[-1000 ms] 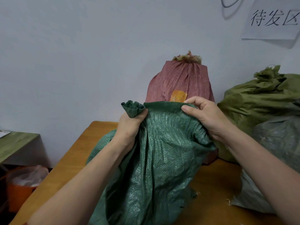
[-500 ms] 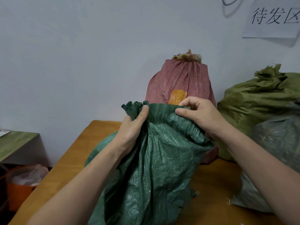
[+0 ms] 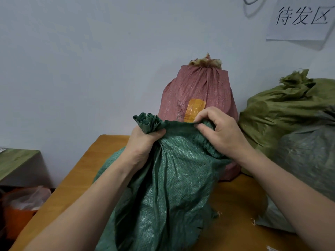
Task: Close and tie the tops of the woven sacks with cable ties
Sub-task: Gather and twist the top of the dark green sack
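Note:
A dark green woven sack (image 3: 168, 187) stands on the wooden table (image 3: 241, 211) in front of me. My left hand (image 3: 143, 144) grips a gathered bunch of its top edge, and the pleated end sticks up above my fist. My right hand (image 3: 219, 131) pinches the rest of the rim between thumb and fingers, close to the left hand. Behind it stands a red woven sack (image 3: 201, 93) with its top bunched shut and an orange tape patch on its side. No cable tie is in view.
An olive green sack (image 3: 282, 113) and a grey-green sack (image 3: 311, 160) crowd the right side of the table. A white wall is right behind, with a paper sign (image 3: 301, 19). To the left are a green surface (image 3: 16, 160) and an orange bin (image 3: 20, 212) with a plastic liner.
My right hand has moved left along the rim toward my left hand, gathering more of the sack's top. The open stretch of rim between the hands is shorter.

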